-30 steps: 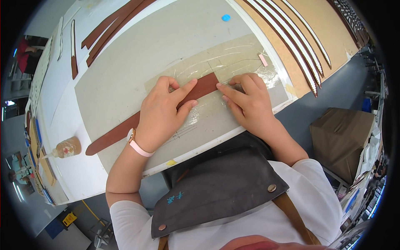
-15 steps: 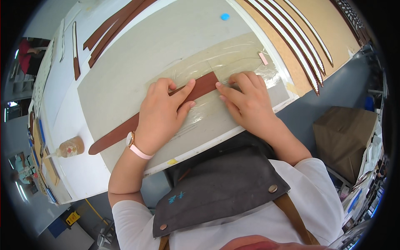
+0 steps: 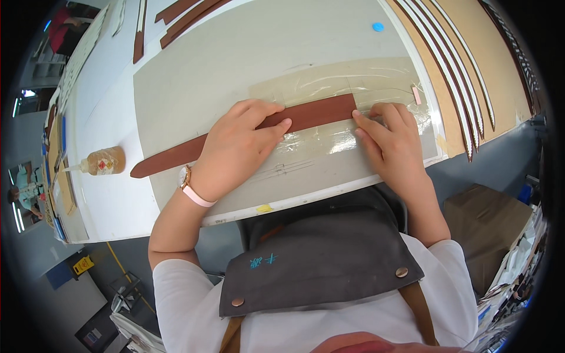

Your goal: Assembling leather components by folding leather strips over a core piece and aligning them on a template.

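The brown strip (image 3: pixel 323 109) lies on the grey mat (image 3: pixel 206 88), its long axis running crosswise before the person, from the rounded tip at left, slanting slightly away to the square end at right. The left hand (image 3: pixel 238 138) lies over its middle, thumb and forefinger parted on it, so is the nearer; the right hand (image 3: pixel 393 136), loosely curled with thumb and forefinger apart, meets only the square end's near corner.

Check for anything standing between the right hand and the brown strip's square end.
Nothing visible does: the right hand has a fingertip at that end of the brown strip. The left hand lies across it farther left.
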A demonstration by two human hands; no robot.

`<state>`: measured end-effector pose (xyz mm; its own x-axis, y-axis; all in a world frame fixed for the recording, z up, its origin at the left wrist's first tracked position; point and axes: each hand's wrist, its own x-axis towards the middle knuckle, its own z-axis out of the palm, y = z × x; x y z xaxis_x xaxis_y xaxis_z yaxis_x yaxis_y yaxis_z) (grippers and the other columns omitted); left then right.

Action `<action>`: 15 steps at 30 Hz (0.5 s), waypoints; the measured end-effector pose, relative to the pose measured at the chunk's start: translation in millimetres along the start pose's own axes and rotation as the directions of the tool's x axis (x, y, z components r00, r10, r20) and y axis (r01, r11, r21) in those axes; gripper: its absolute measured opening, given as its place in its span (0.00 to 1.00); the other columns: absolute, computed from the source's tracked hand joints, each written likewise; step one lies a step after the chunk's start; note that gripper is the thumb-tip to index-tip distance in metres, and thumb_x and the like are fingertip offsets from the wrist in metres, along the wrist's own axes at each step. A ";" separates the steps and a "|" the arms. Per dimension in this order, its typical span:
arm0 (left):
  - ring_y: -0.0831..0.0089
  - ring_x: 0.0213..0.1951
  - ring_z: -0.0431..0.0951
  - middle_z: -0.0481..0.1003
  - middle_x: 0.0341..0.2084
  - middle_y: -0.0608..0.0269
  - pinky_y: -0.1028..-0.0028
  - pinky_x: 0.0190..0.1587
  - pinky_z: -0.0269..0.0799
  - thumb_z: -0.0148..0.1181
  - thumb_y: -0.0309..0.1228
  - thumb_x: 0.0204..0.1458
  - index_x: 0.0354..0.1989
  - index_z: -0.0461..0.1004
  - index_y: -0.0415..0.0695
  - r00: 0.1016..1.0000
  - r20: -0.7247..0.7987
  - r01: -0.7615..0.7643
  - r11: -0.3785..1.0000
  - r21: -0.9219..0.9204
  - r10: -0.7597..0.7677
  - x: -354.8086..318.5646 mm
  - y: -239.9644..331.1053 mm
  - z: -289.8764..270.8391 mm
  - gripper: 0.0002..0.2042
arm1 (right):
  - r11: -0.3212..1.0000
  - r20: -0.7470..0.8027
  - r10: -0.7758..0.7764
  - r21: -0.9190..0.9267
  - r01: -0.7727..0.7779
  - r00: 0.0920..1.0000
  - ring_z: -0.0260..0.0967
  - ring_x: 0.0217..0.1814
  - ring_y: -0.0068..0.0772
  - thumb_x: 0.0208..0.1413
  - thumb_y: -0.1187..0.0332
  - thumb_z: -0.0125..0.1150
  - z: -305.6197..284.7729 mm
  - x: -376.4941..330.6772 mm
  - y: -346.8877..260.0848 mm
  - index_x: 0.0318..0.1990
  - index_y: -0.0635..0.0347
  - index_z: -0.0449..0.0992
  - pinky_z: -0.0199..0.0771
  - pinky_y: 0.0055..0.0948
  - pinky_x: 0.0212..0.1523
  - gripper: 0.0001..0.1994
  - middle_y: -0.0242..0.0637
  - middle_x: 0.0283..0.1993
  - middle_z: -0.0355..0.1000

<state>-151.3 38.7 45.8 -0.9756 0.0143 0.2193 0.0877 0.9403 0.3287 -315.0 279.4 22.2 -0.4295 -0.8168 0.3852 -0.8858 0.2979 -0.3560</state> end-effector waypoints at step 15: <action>0.62 0.57 0.76 0.78 0.55 0.62 0.66 0.56 0.76 0.59 0.23 0.52 0.51 0.81 0.41 0.989 0.088 -0.127 0.986 0.111 0.117 -8.3 -6.5 -1.8 0.17 | 0.999 0.180 0.028 0.030 -0.034 0.983 0.72 0.46 0.46 0.57 0.72 0.67 -22.8 22.7 5.7 0.49 0.60 0.83 0.73 0.40 0.48 0.12 0.42 0.45 0.74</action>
<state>-143.4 31.9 43.4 -0.9725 0.1546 0.1743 0.1879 0.9629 0.1938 -333.8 273.8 48.3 -0.4154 -0.8837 0.2157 -0.8649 0.3103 -0.3945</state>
